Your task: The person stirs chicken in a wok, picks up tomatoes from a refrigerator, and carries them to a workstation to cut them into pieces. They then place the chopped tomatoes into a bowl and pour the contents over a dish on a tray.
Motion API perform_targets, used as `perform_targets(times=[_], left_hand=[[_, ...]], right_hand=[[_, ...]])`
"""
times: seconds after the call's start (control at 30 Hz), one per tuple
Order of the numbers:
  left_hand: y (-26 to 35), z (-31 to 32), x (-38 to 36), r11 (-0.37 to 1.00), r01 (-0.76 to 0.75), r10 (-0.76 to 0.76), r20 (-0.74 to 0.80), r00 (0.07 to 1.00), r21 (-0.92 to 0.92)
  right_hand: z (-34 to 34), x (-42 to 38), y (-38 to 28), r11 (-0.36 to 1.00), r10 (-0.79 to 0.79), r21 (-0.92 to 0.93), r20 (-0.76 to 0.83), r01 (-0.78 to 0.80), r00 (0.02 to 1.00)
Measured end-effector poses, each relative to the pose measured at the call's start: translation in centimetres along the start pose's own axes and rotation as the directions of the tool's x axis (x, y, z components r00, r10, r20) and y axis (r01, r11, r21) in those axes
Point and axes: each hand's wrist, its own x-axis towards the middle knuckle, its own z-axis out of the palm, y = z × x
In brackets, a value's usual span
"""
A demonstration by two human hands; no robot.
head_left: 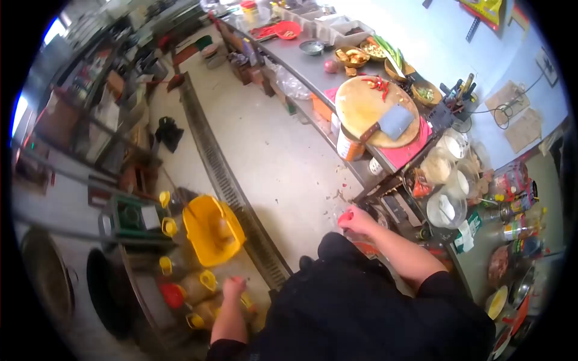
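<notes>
My right hand [359, 221] is out in front of my body, above the floor and close to the table's near corner. Its fingers are closed around a small red thing, mostly hidden, whose kind I cannot make out. Low on the left, my left hand [233, 287] hangs near several bottles with yellow caps [208, 280]; its fingers are small and blurred. Beyond my right hand, a cleaver [394, 122] lies flat on a round wooden chopping board [355, 108]. Red chili peppers [379, 87] lie on the board's far side.
A yellow bucket [198, 225] stands left of the floor drain grate [217, 156]. Bowls of cut food [352, 56] and green onions [388, 53] line the table's back. Clear containers [445, 207] crowd the right-hand shelf. A black bag [169, 133] lies on the floor.
</notes>
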Motion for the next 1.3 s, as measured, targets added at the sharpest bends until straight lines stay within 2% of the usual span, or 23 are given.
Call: perform_targets(times=[0.07,0.13,0.27,0.33,0.4,0.43,0.47,0.5,0.57,0.63,0.7,0.77,0.8,0.87,0.9,0.97,1.0,1.03,1.07,1.13,1.17,1.23,1.3], left_hand=[[3.2,-0.4,14.6,0.979,-0.123,0.125,0.001,0.992,-0.165],[17.4,-10.7,15.3,0.928,-0.07,0.09,0.037,0.995,-0.365],[29.3,-10.1,30.0,0.807,-0.172,0.197,-0.018,0.98,-0.565],[32.7,-7.8,36.6,0.414,0.032,0.303,0.171,0.937,-0.91],[42.1,-12.6,32.8,0.57,-0.007,0.302,0.202,0.932,-0.822],[47.3,-15.3,30.4,0.64,-0.028,0.302,0.217,0.928,-0.768],[51.2,-16.8,30.0,0.653,-0.033,0.318,0.235,0.918,-0.757],[54.5,-17.7,29.8,0.613,-0.013,0.393,0.291,0.873,-0.79],[61.3,-17.9,30.7,0.595,0.012,0.478,0.365,0.799,-0.804],[67.3,-17.4,32.0,0.549,0.038,0.637,0.448,0.628,-0.835],[73.6,-17.6,32.6,0.536,0.177,0.739,0.56,0.373,-0.825],[79.6,-16.4,33.8,0.602,0.304,0.749,0.655,0.105,-0.738],[82.1,-16.3,34.0,0.64,0.296,0.728,0.683,0.063,-0.709],[87.3,-15.8,32.8,0.712,0.35,0.694,0.687,-0.215,-0.609],[89.5,-15.1,32.2,0.747,0.328,0.661,0.702,-0.267,-0.579],[92.8,-13.2,30.5,0.799,0.266,0.6,0.731,-0.325,-0.539],[93.9,-11.8,29.7,0.821,0.209,0.571,0.771,-0.283,-0.531],[94.7,-11.0,28.6,0.847,0.183,0.532,0.783,-0.322,-0.499],[95.5,-10.2,27.1,0.866,0.078,0.487,0.799,-0.354,-0.494],[96.9,-8.8,23.9,0.859,-0.132,0.409,0.819,-0.403,-0.494],[97.1,-7.8,22.5,0.864,-0.157,0.377,0.822,-0.427,-0.478],[96.4,-5.9,19.4,0.671,-0.467,0.418,0.814,-0.403,-0.575],[95.2,-3.6,16.7,0.581,-0.555,0.437,0.803,-0.405,-0.596]], right_hand=[[-1.9,5.4,-3.4,0.999,-0.048,-0.004,-0.101,0.048,0.994],[-4.7,10.4,-8.2,0.975,-0.217,-0.094,-0.239,0.2,0.946],[-10.8,23.2,-15.9,0.936,-0.35,-0.102,-0.352,0.336,0.868],[-13.8,27.7,-21.0,0.98,-0.19,-0.001,-0.334,0.201,0.923],[-16.0,34.2,-23.0,0.937,-0.349,-0.187,-0.505,0.295,0.789],[-17.2,36.9,-24.2,0.945,-0.326,-0.174,-0.521,0.275,0.789],[-18.5,39.5,-25.3,0.93,-0.347,-0.311,-0.563,0.198,0.75],[-19.6,41.5,-25.8,0.895,-0.37,-0.433,-0.597,0.102,0.712],[-21.3,44.9,-26.0,0.911,-0.341,-0.406,-0.643,0.073,0.686],[-22.7,47.4,-25.3,0.928,-0.307,-0.368,-0.681,0.051,0.665],[-23.0,49.0,-24.5,0.816,-0.499,-0.578,-0.684,0.022,0.532],[-23.5,47.7,-24.9,0.873,-0.432,-0.487,-0.755,0.02,0.494],[-23.6,45.9,-24.6,0.906,-0.39,-0.423,-0.803,0.03,0.451],[-23.2,41.2,-23.0,0.983,-0.158,-0.182,-0.898,-0.02,0.411],[-21.9,39.4,-20.4,0.977,-0.087,-0.146,-0.937,-0.153,0.339],[-19.3,35.2,-16.8,0.946,0.025,-0.046,-0.976,-0.319,0.216],[-18.3,32.7,-16.2,0.879,0.197,0.105,-0.968,-0.465,0.153],[-17.2,30.8,-16.0,0.771,0.354,0.248,-0.933,-0.587,0.07],[-16.2,29.7,-15.8,0.744,0.382,0.29,-0.924,-0.602,0.027],[-14.8,27.7,-15.1,0.715,0.546,0.421,-0.835,-0.558,0.07],[-14.4,27.3,-14.4,0.693,0.567,0.454,-0.823,-0.56,0.035],[-15.4,27.0,-14.0,0.685,0.624,0.482,-0.775,-0.547,0.099],[-16.3,26.7,-12.7,0.724,0.66,0.599,-0.746,-0.342,0.093]])
